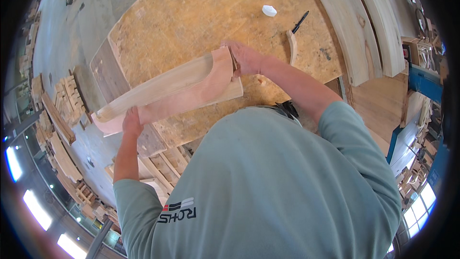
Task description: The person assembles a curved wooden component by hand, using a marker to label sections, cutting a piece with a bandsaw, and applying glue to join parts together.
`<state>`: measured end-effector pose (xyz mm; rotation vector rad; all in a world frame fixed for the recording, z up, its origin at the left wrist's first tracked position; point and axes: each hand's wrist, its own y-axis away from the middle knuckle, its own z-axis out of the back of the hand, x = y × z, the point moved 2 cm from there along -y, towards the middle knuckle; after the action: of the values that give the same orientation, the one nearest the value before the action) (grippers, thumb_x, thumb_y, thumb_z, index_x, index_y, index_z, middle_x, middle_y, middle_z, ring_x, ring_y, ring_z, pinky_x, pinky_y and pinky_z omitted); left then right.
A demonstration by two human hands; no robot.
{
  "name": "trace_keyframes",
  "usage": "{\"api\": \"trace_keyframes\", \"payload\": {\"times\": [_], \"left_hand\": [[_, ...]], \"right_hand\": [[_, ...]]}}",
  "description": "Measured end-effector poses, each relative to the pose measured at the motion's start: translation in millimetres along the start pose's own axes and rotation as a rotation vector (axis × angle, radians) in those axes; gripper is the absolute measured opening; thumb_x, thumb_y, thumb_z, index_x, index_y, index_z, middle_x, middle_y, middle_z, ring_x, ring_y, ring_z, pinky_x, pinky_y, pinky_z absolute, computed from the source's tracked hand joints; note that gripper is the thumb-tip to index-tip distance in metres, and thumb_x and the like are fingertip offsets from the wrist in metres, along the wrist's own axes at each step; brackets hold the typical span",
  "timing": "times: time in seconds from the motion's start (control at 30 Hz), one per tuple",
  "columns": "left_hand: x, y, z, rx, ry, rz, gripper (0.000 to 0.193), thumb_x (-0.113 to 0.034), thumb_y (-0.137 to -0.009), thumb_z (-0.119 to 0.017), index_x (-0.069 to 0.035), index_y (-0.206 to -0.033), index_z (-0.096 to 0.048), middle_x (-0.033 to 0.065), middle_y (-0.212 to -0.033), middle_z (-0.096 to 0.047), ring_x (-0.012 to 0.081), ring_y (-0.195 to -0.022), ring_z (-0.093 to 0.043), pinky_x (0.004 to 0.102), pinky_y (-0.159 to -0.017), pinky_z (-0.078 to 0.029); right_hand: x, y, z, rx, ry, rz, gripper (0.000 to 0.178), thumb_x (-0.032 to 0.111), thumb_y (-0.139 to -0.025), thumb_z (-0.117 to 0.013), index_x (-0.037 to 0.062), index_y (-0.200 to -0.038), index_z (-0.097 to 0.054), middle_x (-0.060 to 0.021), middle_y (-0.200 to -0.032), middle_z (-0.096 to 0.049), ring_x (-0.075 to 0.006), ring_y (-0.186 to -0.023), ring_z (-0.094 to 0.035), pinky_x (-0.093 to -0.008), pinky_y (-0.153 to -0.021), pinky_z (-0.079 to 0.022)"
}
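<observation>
Grey-green shirt point(268, 177) fills the view around 6 o'clock. At 10 o'clock from the centre, a curved board point(191, 97) slants across the near side of the table point(167, 24); whether it touches the top cannot be told. The left hand point(132, 122), at 9 o'clock, grasps its lower edge near one end; the right hand point(243, 58), at 12, is wrapped around the other, upswept end. Toward 1 o'clock lie a white lump point(269, 10), a black pen point(301, 21) and a small curved strip point(292, 49). Long planks point(342, 19) run at 2 o'clock.
</observation>
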<state>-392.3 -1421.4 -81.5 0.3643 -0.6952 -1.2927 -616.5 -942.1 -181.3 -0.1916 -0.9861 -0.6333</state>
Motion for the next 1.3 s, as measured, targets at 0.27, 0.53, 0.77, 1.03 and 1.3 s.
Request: {"api": "trace_keyframes", "payload": {"times": [0.27, 0.53, 0.77, 1.03, 1.3], "left_hand": [[-8.4, 2.4, 6.8, 0.014, -0.004, 0.021, 0.089, -0.005, -0.066, -0.086, -0.003, -0.140, -0.038, 0.0199, -0.141, -0.048, 0.0365, -0.133, -0.047, 0.0411, -0.109, -0.046], [-8.3, 4.2, -2.4, -0.003, -0.012, 0.053, 0.088, -0.002, -0.070, -0.082, -0.004, -0.144, -0.036, 0.0220, -0.149, -0.043, 0.0379, -0.139, -0.043, 0.0417, -0.112, -0.044], [-14.9, 5.1, 8.0, 0.011, -0.021, 0.055, 0.084, -0.002, -0.069, -0.084, -0.003, -0.140, -0.038, 0.0212, -0.146, -0.045, 0.0365, -0.138, -0.043, 0.0414, -0.111, -0.046], [-11.8, 5.3, 5.3, 0.008, -0.001, 0.045, 0.081, -0.001, -0.070, -0.082, -0.003, -0.138, -0.038, 0.0235, -0.145, -0.045, 0.0391, -0.137, -0.043, 0.0437, -0.110, -0.045], [-11.6, 0.6, -4.3, 0.039, -0.127, 0.077, 0.095, -0.006, -0.071, -0.085, -0.002, -0.148, -0.031, 0.0231, -0.151, -0.041, 0.0378, -0.142, -0.039, 0.0439, -0.116, -0.039]], "right_hand": [[10.8, 9.9, 3.9, -0.003, 0.003, -0.065, 0.116, 0.024, -0.057, -0.096, 0.0054, -0.151, -0.029, -0.0172, -0.142, -0.049, -0.0361, -0.137, -0.044, -0.0417, -0.116, -0.037], [14.1, 12.8, 8.3, -0.015, -0.047, -0.061, 0.112, 0.029, -0.059, -0.093, 0.0043, -0.149, -0.032, -0.0192, -0.139, -0.051, -0.0372, -0.133, -0.047, -0.0415, -0.113, -0.041], [21.1, 23.9, 20.3, 0.012, -0.036, -0.090, 0.105, 0.031, -0.062, -0.091, 0.0056, -0.147, -0.034, -0.0188, -0.134, -0.055, -0.0355, -0.126, -0.054, -0.0407, -0.108, -0.046], [25.9, 22.9, 24.8, 0.020, -0.032, -0.100, 0.106, 0.024, -0.059, -0.092, 0.0070, -0.148, -0.036, -0.0175, -0.135, -0.055, -0.0346, -0.129, -0.052, -0.0408, -0.109, -0.045], [12.7, 21.6, 13.2, -0.057, -0.069, -0.036, 0.107, 0.017, -0.057, -0.092, 0.0070, -0.148, -0.037, -0.0165, -0.134, -0.057, -0.0343, -0.129, -0.052, -0.0404, -0.108, -0.045]]}}
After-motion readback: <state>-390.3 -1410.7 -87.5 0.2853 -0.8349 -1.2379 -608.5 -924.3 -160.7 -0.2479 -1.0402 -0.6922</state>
